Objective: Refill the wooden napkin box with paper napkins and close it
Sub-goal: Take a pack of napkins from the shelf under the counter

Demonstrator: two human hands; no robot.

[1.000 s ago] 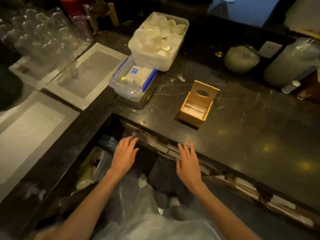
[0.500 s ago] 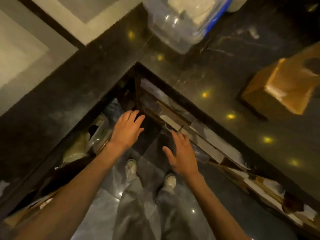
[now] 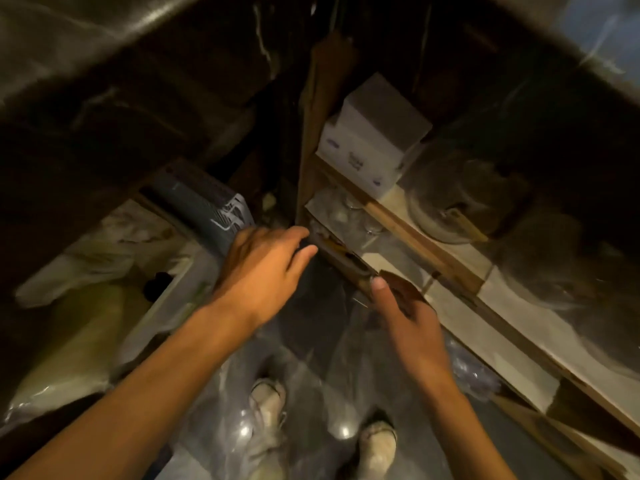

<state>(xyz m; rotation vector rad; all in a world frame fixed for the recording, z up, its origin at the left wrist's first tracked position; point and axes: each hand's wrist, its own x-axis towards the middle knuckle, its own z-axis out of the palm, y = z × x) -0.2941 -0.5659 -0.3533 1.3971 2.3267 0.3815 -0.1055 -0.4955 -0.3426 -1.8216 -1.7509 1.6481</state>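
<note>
I am looking under the dark counter now, so the wooden napkin box is out of view. White wrapped packs of paper napkins (image 3: 372, 143) are stacked on a wooden shelf (image 3: 412, 233) under the counter. My left hand (image 3: 263, 268) reaches forward with fingers apart and empty, below and left of the packs. Lower right, my right hand (image 3: 405, 313) touches the worn front edge of the lower shelf with fingers loosely extended, and nothing is in it.
A grey plastic crate (image 3: 207, 202) stands at the left beside bagged items (image 3: 86, 306). Glasses (image 3: 353, 206) and bagged goods (image 3: 478, 199) fill the shelves at right. The counter's underside (image 3: 138, 64) hangs overhead. My shoes (image 3: 266, 400) stand on the glossy floor.
My view dropped from the countertop to the space beneath it. The wooden box and the countertop containers left the view. Both hands moved forward toward the shelves.
</note>
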